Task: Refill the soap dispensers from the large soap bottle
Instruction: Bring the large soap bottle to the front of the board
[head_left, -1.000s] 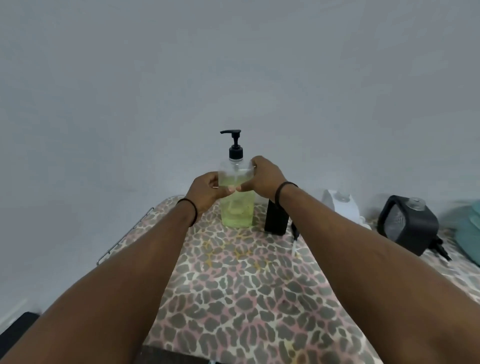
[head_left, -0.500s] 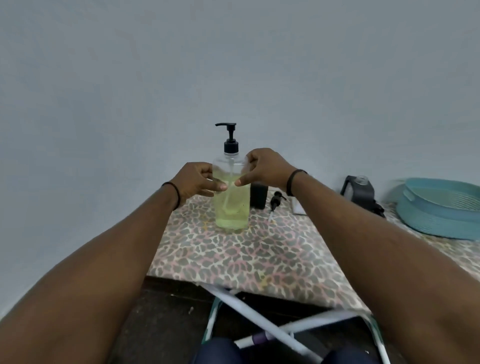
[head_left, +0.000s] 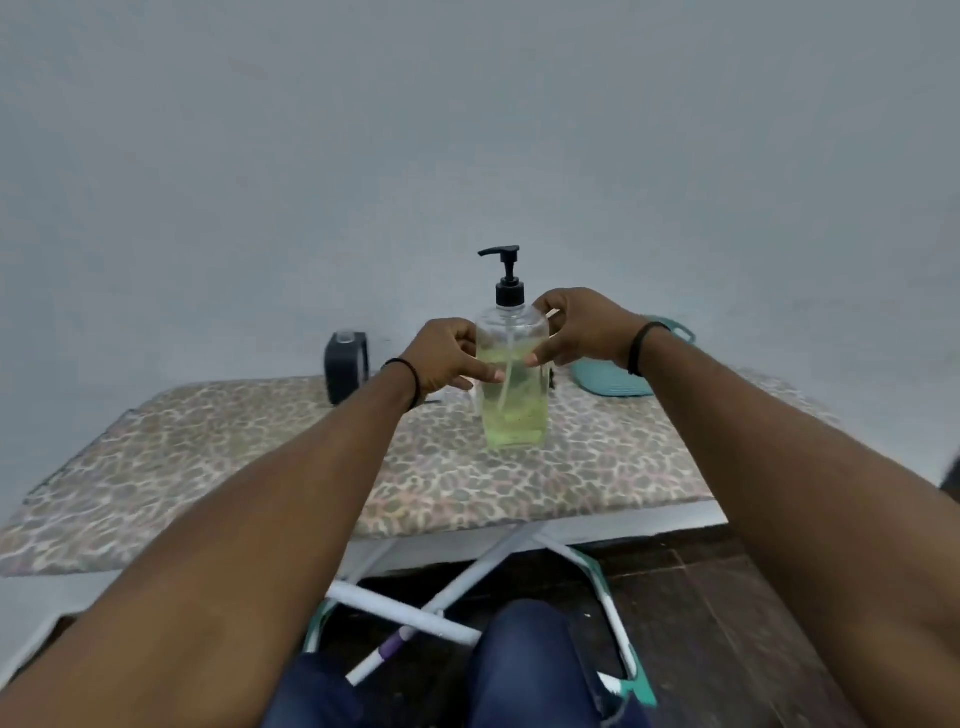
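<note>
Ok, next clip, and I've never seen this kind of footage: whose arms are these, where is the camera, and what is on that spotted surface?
No machine here: a person wears a wide-angle camera on the head, looking forward and down, so the arms are their own. The left hand and right hand both grip a clear pump dispenser bottle of yellow-green soap, topped with a black pump. It stands upright on a leopard-print padded board on white folding legs. Behind sit a small black box-shaped device and a teal plastic basket, partly hidden by the right wrist.
</note>
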